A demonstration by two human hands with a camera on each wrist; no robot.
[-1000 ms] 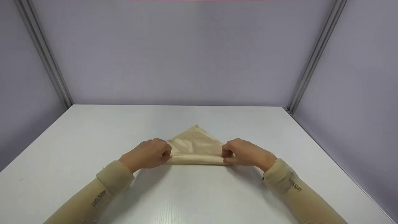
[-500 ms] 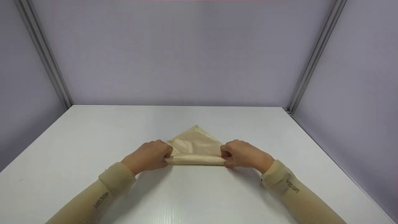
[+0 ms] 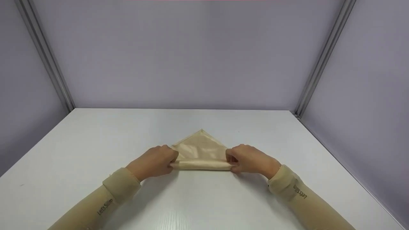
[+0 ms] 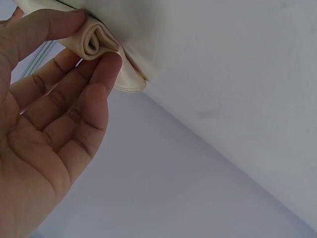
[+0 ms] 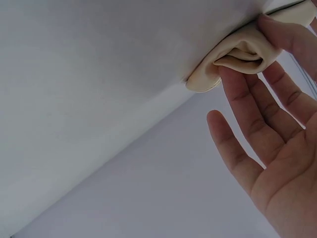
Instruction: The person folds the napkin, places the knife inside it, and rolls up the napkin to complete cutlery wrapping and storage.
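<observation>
Overhead, a beige cloth (image 3: 201, 150) lies mid-table (image 3: 96, 140) as a triangle pointing away, its near edge rolled into a tube; the left hand (image 3: 156, 161) pinches the roll's left end and the right hand (image 3: 250, 158) pinches the right end — sleeves (image 3: 121, 185) cover both arms. Left wrist view: thumb and fingers (image 4: 106, 69) nip the rolled end of the cloth (image 4: 99, 42) against the table. Right wrist view: fingertips (image 5: 233, 82) and thumb grip the cloth's (image 5: 240, 52) other rolled end — the remaining fingers spread loosely
</observation>
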